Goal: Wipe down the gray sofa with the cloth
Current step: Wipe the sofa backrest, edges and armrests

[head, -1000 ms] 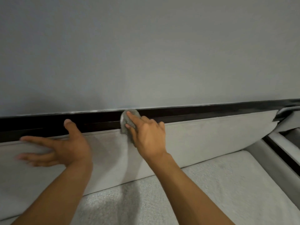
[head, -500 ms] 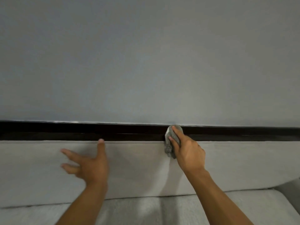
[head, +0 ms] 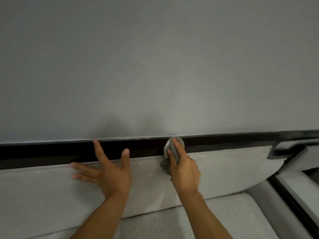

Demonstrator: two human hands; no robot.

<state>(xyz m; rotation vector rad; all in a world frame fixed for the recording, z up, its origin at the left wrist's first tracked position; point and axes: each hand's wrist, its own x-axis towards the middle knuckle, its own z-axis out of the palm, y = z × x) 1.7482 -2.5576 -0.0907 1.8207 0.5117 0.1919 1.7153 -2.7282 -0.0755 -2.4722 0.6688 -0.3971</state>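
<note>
**A:** At the top edge of the back cushion (head: pixel 224 169) of the gray sofa (head: pixel 34 195), near 6 o'clock in your head view, where is the cloth (head: pixel 165 165)?

**B:** It is bunched under your right hand (head: pixel 184 169). The fingers curl over it and press it where the cushion meets the dark rail (head: pixel 51 152).

**A:** And your left hand (head: pixel 110 173)?

**B:** It is at 9 o'clock of the cloth, apart from the right, with fingers spread and holding nothing. I cannot tell whether the palm touches the cushion. The wall (head: pixel 155 66) fills 12 o'clock, and the seat cushion (head: pixel 224 218) lies at 5.
</note>
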